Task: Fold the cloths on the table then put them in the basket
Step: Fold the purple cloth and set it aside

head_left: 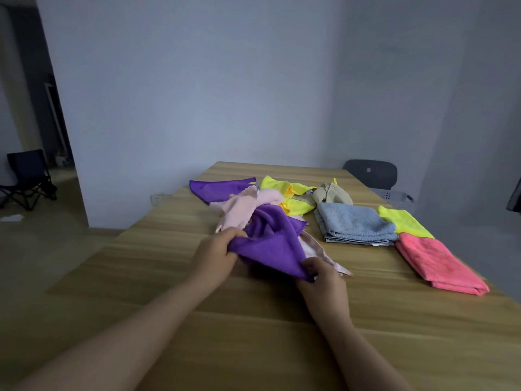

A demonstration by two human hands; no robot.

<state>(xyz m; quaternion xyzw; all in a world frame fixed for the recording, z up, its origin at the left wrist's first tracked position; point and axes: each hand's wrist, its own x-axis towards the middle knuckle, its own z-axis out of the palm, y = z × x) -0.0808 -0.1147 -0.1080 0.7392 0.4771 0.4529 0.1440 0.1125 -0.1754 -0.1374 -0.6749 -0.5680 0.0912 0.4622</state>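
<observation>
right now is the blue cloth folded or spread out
Folded: the blue cloth lies as a neat rectangle, layers stacked along its near edge.

We see a purple cloth [267, 245], a pink cloth [242, 211], a yellow cloth [296, 207], a beige cloth [334, 194] and a coral cloth [439, 263]. The towel [355, 224] is grey-blue, the table [253, 334] pale wood grain

A wooden table [253, 320] bears loose cloths [239, 210] and folded cloths [355, 224].
</observation>
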